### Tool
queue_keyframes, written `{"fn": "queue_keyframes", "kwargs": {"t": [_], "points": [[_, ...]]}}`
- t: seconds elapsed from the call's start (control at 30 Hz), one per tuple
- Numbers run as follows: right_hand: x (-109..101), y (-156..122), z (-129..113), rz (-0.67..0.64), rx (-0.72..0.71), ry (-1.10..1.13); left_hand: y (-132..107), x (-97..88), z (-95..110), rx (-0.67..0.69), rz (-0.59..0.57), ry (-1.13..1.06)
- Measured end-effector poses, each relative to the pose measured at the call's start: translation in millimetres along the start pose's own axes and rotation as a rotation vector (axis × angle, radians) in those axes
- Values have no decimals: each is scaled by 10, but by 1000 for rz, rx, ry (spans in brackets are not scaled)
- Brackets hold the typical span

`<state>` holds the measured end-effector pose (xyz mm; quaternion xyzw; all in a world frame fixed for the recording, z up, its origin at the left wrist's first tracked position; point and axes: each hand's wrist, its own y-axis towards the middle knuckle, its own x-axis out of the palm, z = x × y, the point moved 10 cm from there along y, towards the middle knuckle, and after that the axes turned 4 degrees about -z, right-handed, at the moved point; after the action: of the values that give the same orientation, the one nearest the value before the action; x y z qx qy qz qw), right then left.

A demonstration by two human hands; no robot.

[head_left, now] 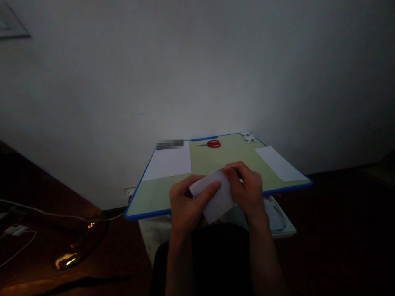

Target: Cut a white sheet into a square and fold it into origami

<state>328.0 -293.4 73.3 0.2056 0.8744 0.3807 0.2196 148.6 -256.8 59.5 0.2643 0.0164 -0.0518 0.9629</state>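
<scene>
Between both hands, above the near edge of a pale green table [154,197] with a blue rim, is a small piece of white paper [217,205]. My left hand [187,201] grips its left side, thumb lying across the front and fingers behind. At the upper right corner, my right hand [248,185] pinches the paper between thumb and curled fingers. The paper is tilted, and the fingers hide part of its top and right edges. Scissors with red handles [213,144] lie farther back on the table, apart from both hands.
A white sheet [169,162] lies on the table's left, with a blurred dark object [169,144] at its top. On the right is a white paper strip [279,164]. White scraps [248,137] sit in the far right corner. A wall [197,82] stands behind; a white cable [61,213] runs left.
</scene>
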Motion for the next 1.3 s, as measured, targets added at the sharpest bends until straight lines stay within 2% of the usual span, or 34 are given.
{"fn": "queue_keyframes", "kwargs": {"t": [0.17, 0.33, 0.5, 0.63, 0.7, 0.8, 0.9, 1.17, 1.3], "points": [[49, 2, 159, 28, 66, 14, 36, 6, -107, -31, 49, -144], [3, 1, 130, 56, 45, 5, 48, 73, -201, -90, 3, -221], [-7, -1, 122, 45, 7, -25, 37, 38, -193, -93, 37, -162], [38, -5, 194, -7, 43, -24, 26, -2, -170, -86, 87, -85], [10, -12, 220, 20, 62, -37, 25, 21, -184, -103, 72, -120], [-95, -31, 233, 127, 74, -37, 20, 114, -232, -154, -15, -219], [-137, -36, 227, 173, 76, 7, 10, 162, -263, -191, -68, -277], [-129, -59, 257, 184, 108, 86, 43, 91, -220, -146, -23, -248], [-55, -72, 355, 105, 177, 269, 36, 59, -216, -131, -3, -247]]}}
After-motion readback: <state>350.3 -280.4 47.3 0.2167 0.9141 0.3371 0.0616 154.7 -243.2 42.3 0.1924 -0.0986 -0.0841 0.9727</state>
